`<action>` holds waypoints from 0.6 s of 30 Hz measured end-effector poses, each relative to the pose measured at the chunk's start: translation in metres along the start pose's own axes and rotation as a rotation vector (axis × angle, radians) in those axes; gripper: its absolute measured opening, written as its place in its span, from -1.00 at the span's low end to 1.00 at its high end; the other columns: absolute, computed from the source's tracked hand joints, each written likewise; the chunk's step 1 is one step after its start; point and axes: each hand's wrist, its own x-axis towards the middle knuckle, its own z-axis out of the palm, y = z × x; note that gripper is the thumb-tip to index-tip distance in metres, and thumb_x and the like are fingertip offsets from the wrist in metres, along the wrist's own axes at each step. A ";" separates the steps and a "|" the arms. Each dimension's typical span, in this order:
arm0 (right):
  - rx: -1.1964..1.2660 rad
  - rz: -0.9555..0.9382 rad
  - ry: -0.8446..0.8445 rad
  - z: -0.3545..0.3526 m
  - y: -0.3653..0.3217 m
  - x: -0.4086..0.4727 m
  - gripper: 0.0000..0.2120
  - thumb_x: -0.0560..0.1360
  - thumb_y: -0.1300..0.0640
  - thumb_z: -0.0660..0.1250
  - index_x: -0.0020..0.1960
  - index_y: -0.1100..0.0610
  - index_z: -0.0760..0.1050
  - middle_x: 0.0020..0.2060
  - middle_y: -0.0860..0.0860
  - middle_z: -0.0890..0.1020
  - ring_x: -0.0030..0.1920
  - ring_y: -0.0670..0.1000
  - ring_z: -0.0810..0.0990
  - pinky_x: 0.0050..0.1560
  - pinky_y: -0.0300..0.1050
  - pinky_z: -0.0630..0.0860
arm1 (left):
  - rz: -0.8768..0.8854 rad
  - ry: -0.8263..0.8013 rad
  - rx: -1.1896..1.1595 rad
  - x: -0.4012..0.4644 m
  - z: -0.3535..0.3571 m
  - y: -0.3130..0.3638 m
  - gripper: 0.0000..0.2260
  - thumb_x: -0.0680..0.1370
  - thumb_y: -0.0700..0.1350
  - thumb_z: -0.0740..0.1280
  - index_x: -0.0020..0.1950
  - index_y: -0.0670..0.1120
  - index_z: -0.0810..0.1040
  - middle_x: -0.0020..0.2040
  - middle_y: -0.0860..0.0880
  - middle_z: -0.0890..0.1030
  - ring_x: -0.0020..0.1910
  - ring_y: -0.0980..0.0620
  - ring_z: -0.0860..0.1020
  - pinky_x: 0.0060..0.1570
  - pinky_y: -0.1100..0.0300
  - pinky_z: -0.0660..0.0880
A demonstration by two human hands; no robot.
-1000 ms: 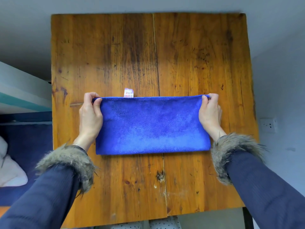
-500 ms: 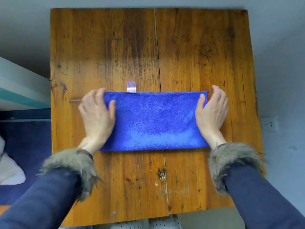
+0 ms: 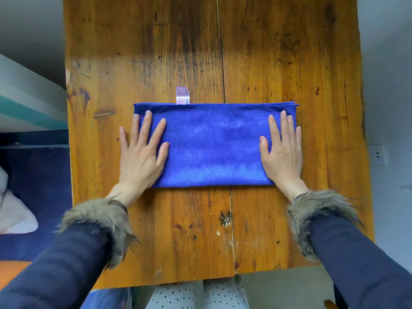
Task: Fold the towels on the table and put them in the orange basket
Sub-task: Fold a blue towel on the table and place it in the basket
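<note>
**Towel flattened after its fold**

Head view: the left hand (image 3: 140, 152) and right hand (image 3: 282, 150), pinching the far corners a second ago, now lie flat – fingers straight – pressing the blue towel (image 3: 214, 146) mid-table (image 3: 289, 63). One fold looks set – another likely follows.

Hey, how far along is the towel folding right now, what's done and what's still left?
Done: the blue microfibre towel lies folded into a long strip on the worn wooden table, its white label poking out at the far edge. In hand: the left hand and right hand press flat on its two ends. Left: probably folding it shorter, then putting it in the basket; only an orange patch, possibly the basket, shows.
</note>
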 end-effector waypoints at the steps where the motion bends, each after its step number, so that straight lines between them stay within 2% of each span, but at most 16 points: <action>1: -0.006 0.023 -0.012 -0.002 -0.001 0.000 -0.47 0.56 -0.05 0.00 0.48 0.14 0.19 0.49 0.17 0.15 0.50 0.14 0.09 0.48 0.08 -0.03 | -0.040 0.015 -0.063 -0.004 -0.004 -0.009 -0.52 0.59 0.04 0.04 0.50 -0.05 0.17 0.53 -0.14 0.10 0.51 -0.20 0.01 0.41 -0.18 -0.05; 3: -0.024 0.052 -0.021 -0.006 -0.008 -0.002 -0.45 0.56 -0.07 -0.03 0.49 0.15 0.17 0.50 0.18 0.13 0.51 0.16 0.07 0.48 0.12 -0.05 | -0.140 0.085 -0.162 -0.014 -0.013 -0.021 -0.58 0.60 -0.04 0.12 0.44 -0.16 0.28 0.45 -0.24 0.24 0.45 -0.26 0.13 0.39 -0.14 0.11; 5: -0.038 0.027 -0.024 -0.010 -0.024 -0.007 -0.45 0.56 -0.07 -0.02 0.48 0.15 0.18 0.49 0.18 0.15 0.50 0.17 0.08 0.46 0.17 -0.06 | -0.280 0.156 -0.179 -0.022 -0.023 -0.024 -0.66 0.59 -0.06 0.17 0.30 -0.19 0.41 0.26 -0.25 0.43 0.29 -0.26 0.31 0.23 -0.10 0.26; 7: -0.046 -0.058 -0.031 -0.010 -0.046 -0.015 -0.46 0.55 -0.07 0.02 0.48 0.13 0.20 0.48 0.16 0.18 0.50 0.16 0.11 0.45 0.21 -0.08 | -0.410 0.137 -0.223 -0.023 -0.028 -0.020 -0.72 0.57 -0.03 0.24 0.18 -0.17 0.49 0.13 -0.22 0.47 0.17 -0.24 0.33 0.10 -0.08 0.28; 11: -0.093 -0.219 -0.066 -0.001 -0.084 -0.027 -0.43 0.52 -0.15 0.07 0.46 0.06 0.23 0.47 0.12 0.23 0.48 0.16 0.17 0.41 0.31 -0.04 | -0.549 0.054 -0.371 -0.013 -0.034 -0.011 -0.70 0.51 0.04 0.35 0.14 -0.12 0.52 0.15 -0.16 0.45 0.20 -0.18 0.31 0.15 -0.02 0.25; 14: -0.133 -0.206 -0.113 0.008 -0.091 -0.027 -0.35 0.48 -0.28 0.04 0.48 0.01 0.19 0.49 0.08 0.21 0.49 0.14 0.13 0.38 0.38 -0.05 | -0.598 0.000 -0.356 -0.004 -0.039 -0.007 -0.70 0.50 0.05 0.35 0.13 -0.11 0.53 0.19 -0.16 0.44 0.23 -0.17 0.30 0.17 -0.01 0.24; 18: -0.149 -0.190 -0.116 0.016 -0.088 -0.028 -0.33 0.49 -0.31 0.00 0.50 0.00 0.13 0.51 0.05 0.15 0.51 0.11 0.07 0.39 0.39 -0.07 | -0.667 -0.087 -0.326 0.000 -0.041 -0.005 -0.70 0.50 0.09 0.34 0.12 -0.08 0.55 0.21 -0.14 0.44 0.26 -0.18 0.30 0.16 -0.05 0.26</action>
